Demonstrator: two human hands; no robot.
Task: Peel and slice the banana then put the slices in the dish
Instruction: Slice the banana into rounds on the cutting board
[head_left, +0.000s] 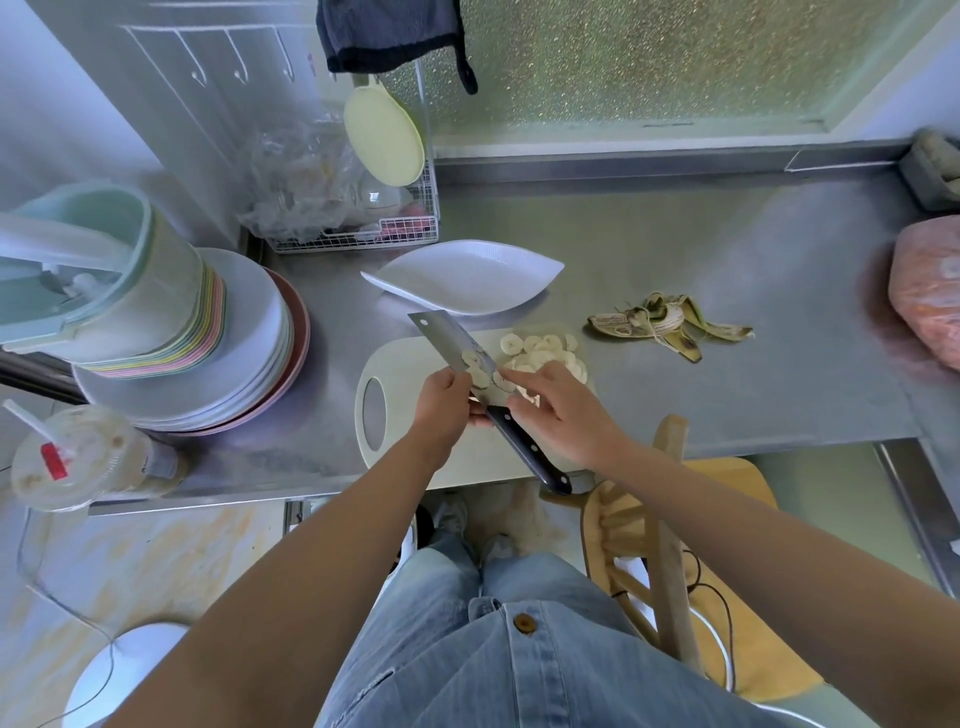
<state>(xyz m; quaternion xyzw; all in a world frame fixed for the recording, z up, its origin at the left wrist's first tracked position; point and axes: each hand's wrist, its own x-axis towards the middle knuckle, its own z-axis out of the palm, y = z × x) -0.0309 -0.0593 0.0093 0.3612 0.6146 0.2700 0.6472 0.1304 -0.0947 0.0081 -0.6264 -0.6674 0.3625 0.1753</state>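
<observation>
From the head view, the banana is already peeled and cut: most banana slices (545, 356) lie heaped at the far end of the cutting board (395, 415), and a few rest on the flat of the knife (452, 345) blade. The left hand (444, 410) is clamped round the knife where blade meets handle and holds it tilted over the board. The right hand (561, 410) has its fingers stretched out and apart, their tips against the slices on the blade. The white dish (467, 278) stands just beyond the board and holds no slices yet; the peel (665, 327) lies to the right on the tabletop (727, 249). The slices are likely soft, moist, sticky and easily crushed, so they are better slid or scooped on the blade than pinched.
</observation>
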